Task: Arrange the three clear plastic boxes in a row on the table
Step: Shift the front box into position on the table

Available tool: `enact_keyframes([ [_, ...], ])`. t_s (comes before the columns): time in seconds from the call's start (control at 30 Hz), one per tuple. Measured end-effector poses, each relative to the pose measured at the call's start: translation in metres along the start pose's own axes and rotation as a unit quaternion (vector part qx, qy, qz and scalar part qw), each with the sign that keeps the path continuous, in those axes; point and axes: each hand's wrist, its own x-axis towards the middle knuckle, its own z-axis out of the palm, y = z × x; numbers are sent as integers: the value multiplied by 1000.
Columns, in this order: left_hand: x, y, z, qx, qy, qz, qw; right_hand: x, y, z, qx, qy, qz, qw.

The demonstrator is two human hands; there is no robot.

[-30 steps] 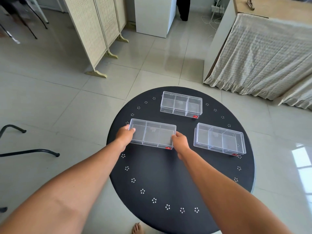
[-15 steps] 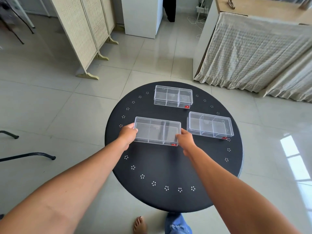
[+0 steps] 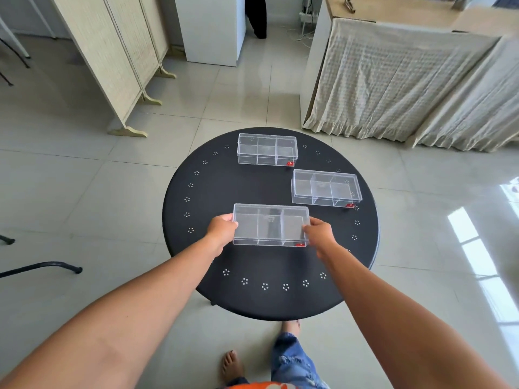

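Note:
Three clear plastic boxes with inner dividers and a small red sticker are over a round black table. The near box is held at both short ends: my left hand grips its left end and my right hand grips its right end. It appears lifted a little above the tabletop. A second box rests to the right, slightly farther. The third box rests at the far edge, in the middle.
A folding woven screen stands on the floor at the left. A cloth-draped table stands at the back right, a white cabinet at the back. A black chair leg lies left of the table. My bare feet show below the table's near edge.
Both hands have carried the near box from the table's left side toward its middle and closer to me. The other two boxes have stayed put; the camera has shifted.

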Motion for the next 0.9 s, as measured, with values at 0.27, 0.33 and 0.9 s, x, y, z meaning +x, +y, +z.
enact_keyframes([
  [0.27,-2,-1,16,11,-20,-7,1000,2,10,-15,2,16,0,1000],
  [0.33,-1,-1,18,12,-21,-8,1000,3,11,-15,2,15,-1,1000],
  [0.9,9,-3,19,58,-11,7,998,10,14,-11,-18,5,-12,1000],
])
